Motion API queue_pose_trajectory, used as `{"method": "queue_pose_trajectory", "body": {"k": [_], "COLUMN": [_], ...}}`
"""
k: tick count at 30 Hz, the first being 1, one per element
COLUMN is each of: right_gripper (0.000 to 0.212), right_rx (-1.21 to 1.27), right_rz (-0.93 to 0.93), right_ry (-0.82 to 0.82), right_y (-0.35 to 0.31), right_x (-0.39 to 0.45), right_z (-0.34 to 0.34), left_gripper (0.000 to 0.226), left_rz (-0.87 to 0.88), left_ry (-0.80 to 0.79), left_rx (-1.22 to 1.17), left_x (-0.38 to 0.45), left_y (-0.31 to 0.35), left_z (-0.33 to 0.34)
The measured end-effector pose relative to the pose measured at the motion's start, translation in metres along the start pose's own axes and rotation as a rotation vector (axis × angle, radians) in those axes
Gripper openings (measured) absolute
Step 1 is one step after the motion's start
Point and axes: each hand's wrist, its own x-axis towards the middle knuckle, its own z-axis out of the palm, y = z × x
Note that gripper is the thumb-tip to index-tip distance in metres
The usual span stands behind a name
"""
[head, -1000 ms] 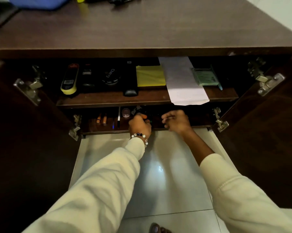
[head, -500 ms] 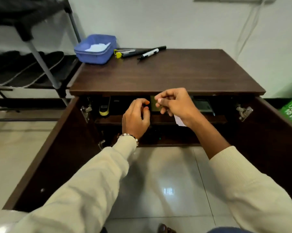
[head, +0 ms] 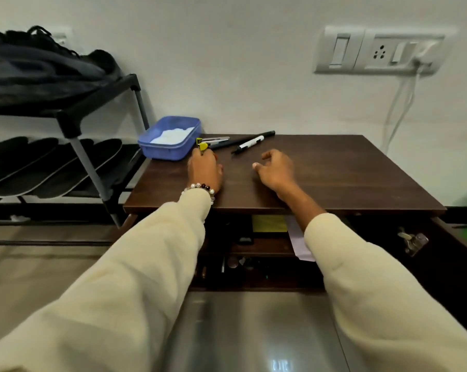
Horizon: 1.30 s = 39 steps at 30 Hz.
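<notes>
Cabinet top (head: 334, 170): left hand (head: 204, 169) pinches yellow piece (head: 202, 147), pointing wallward.

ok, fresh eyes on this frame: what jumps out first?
Both hands are over the dark cabinet top: the left hand at a yellow-tipped tool beside the blue tray, the right hand loosely curled, empty. Below, the cabinet stands open on cluttered shelves.

Both my arms are stretching out forward. My left hand (head: 204, 170) is curling palm-down, fingertips tucked out of sight; my right hand (head: 276, 169) is hovering, fingers loosely bent, empty.
</notes>
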Motion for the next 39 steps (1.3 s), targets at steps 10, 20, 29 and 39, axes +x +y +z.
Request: {"method": "queue_pose_trajectory", "body": {"k": [10,20,29,39], "right_gripper": [0.06,0.036,0.025,0.052], "right_rx": [-0.381,-0.35,-0.113,0.817], "right_rz": [-0.185,-0.195,-0.037,0.187], "right_ry": [-0.106,0.049,0.267,0.164], "right_y": [-0.002,-0.005,-0.003,0.027], "right_x": [0.061,0.067,0.048,0.001], "right_z": [0.035,0.04,0.026,-0.025], "left_gripper": [0.04,0.033,0.035,0.027], "left_rz": [0.015,0.124,0.19,0.085], "left_ry": [-0.028,0.031,-0.067,-0.033], "left_rx": [0.111,0.181,0.256,-0.018], "left_x": [0.053,0.066,0.067,0.004], "left_y": [-0.001,-0.001,0.001,0.027], "left_z": [0.03,0.036,0.034,0.022]}}
